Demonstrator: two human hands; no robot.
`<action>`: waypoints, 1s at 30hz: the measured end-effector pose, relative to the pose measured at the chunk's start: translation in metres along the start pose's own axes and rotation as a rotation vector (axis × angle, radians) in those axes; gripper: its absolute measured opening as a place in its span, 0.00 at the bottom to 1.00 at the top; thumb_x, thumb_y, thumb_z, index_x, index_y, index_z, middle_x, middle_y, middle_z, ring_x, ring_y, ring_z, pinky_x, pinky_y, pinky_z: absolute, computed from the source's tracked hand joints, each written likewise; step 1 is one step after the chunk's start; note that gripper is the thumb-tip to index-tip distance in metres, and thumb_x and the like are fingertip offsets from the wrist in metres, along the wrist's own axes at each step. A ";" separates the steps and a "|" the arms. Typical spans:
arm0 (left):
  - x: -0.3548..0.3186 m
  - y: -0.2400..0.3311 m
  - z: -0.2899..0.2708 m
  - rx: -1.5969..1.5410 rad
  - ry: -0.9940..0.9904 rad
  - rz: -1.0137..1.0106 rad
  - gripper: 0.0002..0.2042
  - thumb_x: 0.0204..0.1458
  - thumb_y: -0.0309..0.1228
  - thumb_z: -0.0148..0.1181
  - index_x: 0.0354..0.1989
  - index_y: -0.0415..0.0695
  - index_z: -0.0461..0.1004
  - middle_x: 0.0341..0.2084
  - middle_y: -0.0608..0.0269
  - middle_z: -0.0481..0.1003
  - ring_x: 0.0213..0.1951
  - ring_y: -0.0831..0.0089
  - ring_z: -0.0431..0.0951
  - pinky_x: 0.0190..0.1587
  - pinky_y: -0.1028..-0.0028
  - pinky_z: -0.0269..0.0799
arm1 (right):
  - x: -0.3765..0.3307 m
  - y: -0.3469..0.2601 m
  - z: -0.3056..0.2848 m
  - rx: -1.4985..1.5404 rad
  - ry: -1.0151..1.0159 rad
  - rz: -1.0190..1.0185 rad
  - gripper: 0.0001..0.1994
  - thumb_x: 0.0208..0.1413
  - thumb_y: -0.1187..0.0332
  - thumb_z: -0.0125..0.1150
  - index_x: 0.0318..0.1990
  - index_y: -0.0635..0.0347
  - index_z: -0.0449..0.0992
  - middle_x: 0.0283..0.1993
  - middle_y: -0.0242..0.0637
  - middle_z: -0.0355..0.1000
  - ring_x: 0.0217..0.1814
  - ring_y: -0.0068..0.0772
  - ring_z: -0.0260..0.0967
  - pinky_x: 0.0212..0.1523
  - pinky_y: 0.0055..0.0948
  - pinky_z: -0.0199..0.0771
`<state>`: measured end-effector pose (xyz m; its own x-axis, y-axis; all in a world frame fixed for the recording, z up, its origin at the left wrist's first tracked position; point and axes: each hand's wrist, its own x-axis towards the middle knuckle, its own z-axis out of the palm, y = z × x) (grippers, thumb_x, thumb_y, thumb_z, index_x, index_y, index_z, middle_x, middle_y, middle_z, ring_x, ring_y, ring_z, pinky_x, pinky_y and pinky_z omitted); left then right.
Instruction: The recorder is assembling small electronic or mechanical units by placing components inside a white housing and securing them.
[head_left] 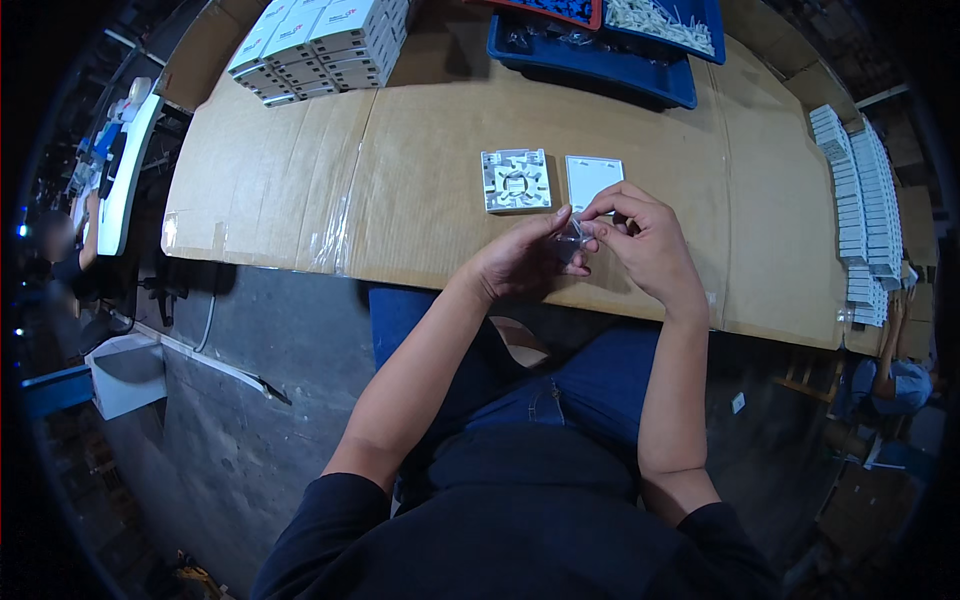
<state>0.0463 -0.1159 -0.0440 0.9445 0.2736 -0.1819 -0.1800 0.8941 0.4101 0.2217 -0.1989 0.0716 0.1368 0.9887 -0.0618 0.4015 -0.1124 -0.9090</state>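
Head view: a small clear plastic bag point(573, 241) is held up between both hands, just above the near edge of the cardboard-covered bench point(430, 200). The left hand point(522, 256) has its thumb and fingers closed about the bag from the left side. The right hand point(652, 238) seems to pinch the bag's upper edge between thumb and index finger, though the film is so clear and small here that the exact contact is hard to make out, and so is whatever the bag contains.

Just beyond the hands lie an open white square housing point(516, 183), its moulded inside facing up, and to its right a flat white cover point(590, 178), the two near each other but apart. Farther back stand a stack of white boxes point(305, 50) on the left and blue trays point(600, 84) of small parts on the right.

The bag should be very light, limp and rather slippery, prone to crumple or slide between dry fingertips. It is best taken by opposite sides of its upper edge, with a light grip, leaving the lower part free.
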 end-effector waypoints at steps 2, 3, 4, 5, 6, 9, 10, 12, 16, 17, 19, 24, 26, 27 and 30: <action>0.003 -0.003 0.000 0.005 -0.002 -0.006 0.21 0.70 0.50 0.53 0.53 0.43 0.76 0.42 0.61 0.81 0.37 0.75 0.81 0.54 0.65 0.78 | 0.001 0.005 -0.006 -0.120 -0.068 -0.031 0.05 0.64 0.75 0.64 0.43 0.70 0.81 0.44 0.34 0.75 0.38 0.21 0.75 0.40 0.24 0.73; 0.003 -0.003 0.000 0.013 -0.006 -0.007 0.20 0.70 0.49 0.53 0.53 0.43 0.76 0.41 0.61 0.81 0.37 0.75 0.81 0.54 0.66 0.78 | 0.002 0.009 -0.008 -0.117 -0.069 -0.027 0.05 0.64 0.75 0.64 0.43 0.70 0.81 0.44 0.34 0.75 0.38 0.21 0.75 0.40 0.24 0.73; 0.004 -0.004 0.001 0.009 -0.006 -0.014 0.20 0.70 0.49 0.53 0.53 0.43 0.76 0.41 0.61 0.81 0.37 0.75 0.81 0.54 0.66 0.78 | 0.003 0.015 -0.010 -0.012 -0.140 0.008 0.07 0.66 0.74 0.63 0.44 0.71 0.80 0.44 0.35 0.74 0.40 0.22 0.76 0.42 0.25 0.74; 0.005 -0.004 0.003 0.008 -0.016 -0.012 0.20 0.70 0.49 0.53 0.52 0.43 0.76 0.41 0.62 0.81 0.37 0.75 0.81 0.54 0.66 0.78 | 0.002 0.019 -0.011 0.094 -0.210 0.042 0.09 0.68 0.72 0.62 0.46 0.71 0.80 0.45 0.35 0.74 0.41 0.23 0.76 0.45 0.26 0.75; 0.006 -0.004 0.003 0.007 -0.026 -0.008 0.20 0.71 0.48 0.53 0.52 0.43 0.76 0.40 0.62 0.81 0.37 0.75 0.81 0.54 0.66 0.77 | 0.001 0.021 -0.011 0.096 -0.208 0.048 0.09 0.68 0.72 0.62 0.46 0.71 0.80 0.45 0.35 0.74 0.41 0.23 0.76 0.45 0.26 0.75; 0.005 -0.003 0.000 0.010 -0.043 -0.015 0.20 0.70 0.50 0.52 0.53 0.44 0.75 0.41 0.62 0.79 0.39 0.74 0.79 0.55 0.65 0.75 | 0.002 0.019 -0.009 0.110 -0.229 0.046 0.14 0.72 0.66 0.58 0.49 0.72 0.78 0.45 0.36 0.74 0.39 0.24 0.77 0.45 0.27 0.77; 0.004 -0.003 0.001 0.028 -0.034 -0.013 0.21 0.70 0.51 0.52 0.55 0.45 0.75 0.42 0.63 0.78 0.40 0.72 0.78 0.56 0.64 0.73 | 0.002 0.017 -0.007 0.162 -0.246 0.101 0.16 0.73 0.63 0.57 0.50 0.72 0.78 0.44 0.37 0.75 0.39 0.23 0.77 0.44 0.26 0.77; 0.001 -0.004 -0.001 0.047 -0.036 0.013 0.22 0.70 0.50 0.53 0.58 0.45 0.73 0.42 0.62 0.78 0.42 0.72 0.78 0.57 0.63 0.73 | 0.005 0.018 -0.001 0.213 -0.265 0.157 0.17 0.74 0.60 0.55 0.51 0.71 0.77 0.43 0.39 0.75 0.38 0.23 0.77 0.43 0.26 0.77; 0.002 -0.002 0.006 0.083 0.006 0.050 0.18 0.70 0.46 0.53 0.54 0.43 0.74 0.42 0.60 0.80 0.41 0.71 0.80 0.54 0.65 0.76 | 0.011 0.023 0.009 0.032 -0.273 0.118 0.19 0.73 0.59 0.56 0.51 0.72 0.78 0.36 0.38 0.77 0.34 0.23 0.78 0.38 0.26 0.78; 0.003 -0.002 0.006 0.092 -0.007 0.053 0.18 0.70 0.46 0.53 0.54 0.43 0.74 0.42 0.60 0.80 0.41 0.71 0.80 0.54 0.65 0.76 | 0.013 0.022 0.009 0.016 -0.305 0.157 0.19 0.73 0.59 0.57 0.52 0.72 0.77 0.35 0.38 0.77 0.33 0.23 0.78 0.37 0.26 0.78; 0.003 -0.002 0.006 0.073 -0.035 0.029 0.19 0.71 0.47 0.52 0.54 0.44 0.74 0.42 0.61 0.80 0.41 0.72 0.80 0.54 0.66 0.75 | 0.014 0.017 0.006 0.060 -0.294 0.140 0.19 0.73 0.59 0.57 0.51 0.73 0.78 0.35 0.40 0.78 0.32 0.23 0.77 0.36 0.26 0.79; 0.003 0.002 0.006 -0.022 -0.023 -0.076 0.25 0.72 0.52 0.47 0.55 0.39 0.74 0.37 0.64 0.79 0.37 0.72 0.75 0.48 0.69 0.71 | 0.016 0.015 -0.019 0.064 -0.126 -0.041 0.16 0.70 0.61 0.62 0.47 0.68 0.82 0.39 0.38 0.81 0.38 0.25 0.76 0.43 0.29 0.77; 0.005 0.003 0.012 -0.132 0.092 -0.154 0.27 0.72 0.53 0.46 0.54 0.37 0.74 0.34 0.65 0.79 0.35 0.73 0.74 0.47 0.71 0.70 | 0.027 0.025 -0.045 0.019 -0.088 -0.042 0.15 0.69 0.61 0.64 0.47 0.67 0.83 0.40 0.35 0.81 0.41 0.25 0.74 0.46 0.30 0.75; 0.006 0.003 0.011 -0.085 0.059 -0.140 0.28 0.72 0.53 0.45 0.54 0.35 0.73 0.33 0.64 0.79 0.34 0.73 0.74 0.47 0.71 0.70 | 0.033 0.027 -0.056 0.007 -0.040 -0.011 0.15 0.69 0.61 0.64 0.47 0.67 0.82 0.40 0.36 0.81 0.41 0.24 0.74 0.45 0.29 0.75; 0.006 0.003 0.014 0.011 0.071 -0.121 0.29 0.74 0.51 0.42 0.55 0.32 0.73 0.34 0.62 0.78 0.35 0.72 0.75 0.50 0.68 0.73 | 0.060 0.042 -0.092 -0.015 0.078 0.008 0.14 0.68 0.62 0.64 0.52 0.64 0.81 0.40 0.35 0.81 0.42 0.23 0.74 0.45 0.29 0.75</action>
<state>0.0548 -0.1164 -0.0307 0.9373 0.1885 -0.2933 -0.0622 0.9182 0.3912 0.3298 -0.1539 0.0677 0.2102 0.9770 -0.0361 0.4131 -0.1222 -0.9025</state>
